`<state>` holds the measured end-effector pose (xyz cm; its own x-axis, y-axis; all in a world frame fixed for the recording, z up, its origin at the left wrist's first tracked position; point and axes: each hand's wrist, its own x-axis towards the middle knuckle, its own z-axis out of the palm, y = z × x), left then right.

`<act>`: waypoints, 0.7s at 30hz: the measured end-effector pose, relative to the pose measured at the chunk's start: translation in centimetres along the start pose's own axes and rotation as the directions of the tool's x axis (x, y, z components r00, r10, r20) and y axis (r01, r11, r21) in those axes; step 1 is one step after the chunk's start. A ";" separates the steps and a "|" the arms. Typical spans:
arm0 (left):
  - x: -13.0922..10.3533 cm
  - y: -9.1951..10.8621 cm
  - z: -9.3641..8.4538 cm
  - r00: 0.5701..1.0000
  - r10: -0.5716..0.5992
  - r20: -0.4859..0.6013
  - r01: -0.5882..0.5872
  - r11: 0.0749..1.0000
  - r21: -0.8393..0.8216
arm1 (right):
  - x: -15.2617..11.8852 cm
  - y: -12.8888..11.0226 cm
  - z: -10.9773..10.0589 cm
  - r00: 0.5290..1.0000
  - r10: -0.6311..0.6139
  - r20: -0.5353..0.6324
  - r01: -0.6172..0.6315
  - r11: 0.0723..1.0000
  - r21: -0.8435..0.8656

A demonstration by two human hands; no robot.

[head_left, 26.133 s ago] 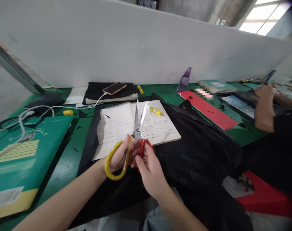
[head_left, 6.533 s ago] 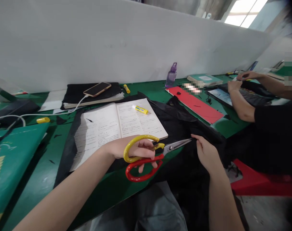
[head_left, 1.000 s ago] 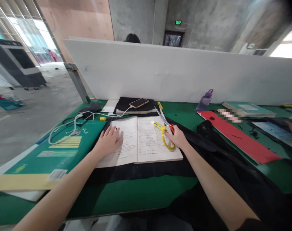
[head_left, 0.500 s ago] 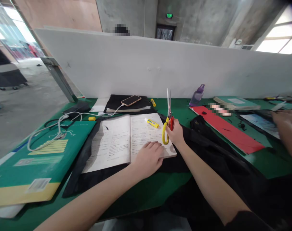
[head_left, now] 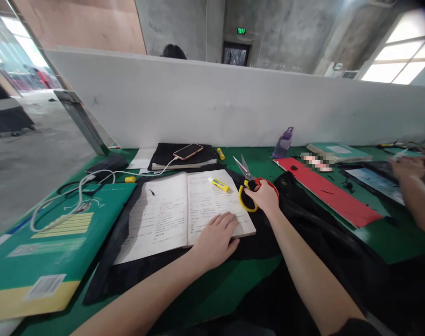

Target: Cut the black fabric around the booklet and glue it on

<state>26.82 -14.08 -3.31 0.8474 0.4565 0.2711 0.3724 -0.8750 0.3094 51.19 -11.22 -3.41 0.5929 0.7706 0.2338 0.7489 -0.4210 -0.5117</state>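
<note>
My left hand point(head_left: 217, 238) rests palm down, fingers stretched out, on the right page of an open book point(head_left: 156, 214). The book lies on black cloth point(head_left: 109, 280). My right hand point(head_left: 264, 196) is closed around the handles of a pair of scissors point(head_left: 247, 175), one loop yellow and one red, with the blades slightly apart and pointing up and left. A yellow glue stick point(head_left: 220, 185) lies on the right page, and its yellow cap point(head_left: 130, 179) sits left of the book. A small dark scrap point(head_left: 152, 192) is on the left page.
A phone point(head_left: 187, 151) on a cable tops a black-covered book behind. Left are green workbooks point(head_left: 54, 242) with a white cable over them. To the right lie a red strip point(head_left: 324, 193), a purple bottle point(head_left: 283, 143) and crumpled black cloth point(head_left: 314, 224). Another person's hands point(head_left: 408, 172) work far right.
The scissors have swung from upright to leaning left, lower and nearer the table, as my right hand turned and shifted slightly right. My left hand stays on the book.
</note>
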 end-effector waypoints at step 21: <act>11.0 -28.1 -8.0 0.741 -0.649 -0.174 0.672 0.711 0.208 | 0.6 0.0 0.3 0.978 -0.198 -0.070 0.134 0.844 -0.519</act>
<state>22.65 16.78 -1.69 0.3204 0.9339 0.1585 0.9127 -0.3492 0.2125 51.47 -10.62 -3.52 0.4520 0.8034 0.3877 0.8654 -0.5003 0.0280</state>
